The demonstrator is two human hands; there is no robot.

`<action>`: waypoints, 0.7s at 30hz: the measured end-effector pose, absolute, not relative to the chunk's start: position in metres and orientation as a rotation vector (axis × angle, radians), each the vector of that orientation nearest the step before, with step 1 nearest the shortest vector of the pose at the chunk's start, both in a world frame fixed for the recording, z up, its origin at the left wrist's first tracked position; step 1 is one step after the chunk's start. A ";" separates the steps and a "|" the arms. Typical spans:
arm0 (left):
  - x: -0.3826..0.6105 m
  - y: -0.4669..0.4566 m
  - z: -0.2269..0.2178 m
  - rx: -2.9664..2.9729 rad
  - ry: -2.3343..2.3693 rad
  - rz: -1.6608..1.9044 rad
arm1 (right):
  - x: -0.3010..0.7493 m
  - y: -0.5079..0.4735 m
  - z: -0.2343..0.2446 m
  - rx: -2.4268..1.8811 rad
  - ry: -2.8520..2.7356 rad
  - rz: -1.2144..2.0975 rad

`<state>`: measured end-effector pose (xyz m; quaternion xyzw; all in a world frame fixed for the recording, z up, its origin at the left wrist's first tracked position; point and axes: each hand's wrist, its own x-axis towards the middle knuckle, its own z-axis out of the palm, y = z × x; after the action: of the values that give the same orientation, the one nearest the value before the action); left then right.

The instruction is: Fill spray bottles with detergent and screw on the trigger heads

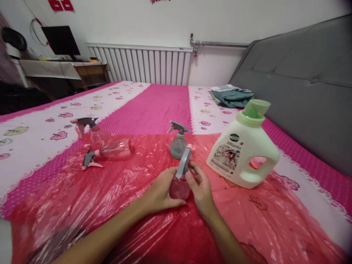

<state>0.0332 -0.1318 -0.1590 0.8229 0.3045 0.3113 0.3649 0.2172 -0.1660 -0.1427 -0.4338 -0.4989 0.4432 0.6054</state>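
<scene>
A clear spray bottle (180, 189) with a grey and pink trigger head stands upright on the red plastic sheet (110, 194) in front of me. My left hand (162, 189) wraps around the bottle's body from the left. At the neck, just under the spray head, the fingers and thumb of my right hand (200, 185) close from the right. Directly behind is another spray bottle (178, 146), upright, with a grey trigger head. A large pale green detergent jug (239, 154) with a green cap stands to the right of my right hand.
To the left, one spray bottle (115, 149) lies on its side, and behind it another spray bottle (86, 126) has a dark head. Folded clothes (233, 96) rest on the bed near the grey headboard (297, 69). A radiator (143, 64) lines the wall beyond.
</scene>
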 end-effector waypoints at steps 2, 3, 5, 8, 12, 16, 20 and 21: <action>0.032 -0.132 -0.163 2.103 0.802 0.804 | 0.217 -0.166 -0.143 -0.986 -1.146 1.045; 0.031 -0.131 -0.165 2.102 0.810 0.806 | 0.217 -0.166 -0.143 -0.981 -1.143 1.052; 0.030 -0.131 -0.168 2.116 0.824 0.808 | 0.218 -0.166 -0.143 -0.973 -1.142 1.063; 0.029 -0.131 -0.170 2.143 0.842 0.792 | 0.220 -0.167 -0.143 -0.966 -1.148 1.072; 0.030 -0.132 -0.168 2.120 0.833 0.809 | 0.218 -0.169 -0.145 -0.957 -1.169 1.072; 0.032 -0.132 -0.165 2.113 0.804 0.811 | 0.213 -0.167 -0.147 -0.938 -1.209 1.049; 0.034 -0.132 -0.162 2.111 0.793 0.815 | 0.214 -0.165 -0.147 -0.936 -1.231 1.004; 0.034 -0.133 -0.162 2.106 0.801 0.815 | 0.215 -0.166 -0.147 -0.936 -1.233 0.991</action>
<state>0.0336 -0.1326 -0.1620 0.8185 0.3114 0.3168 0.3642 0.2145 -0.1657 -0.1468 -0.4047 -0.5333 0.4287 0.6066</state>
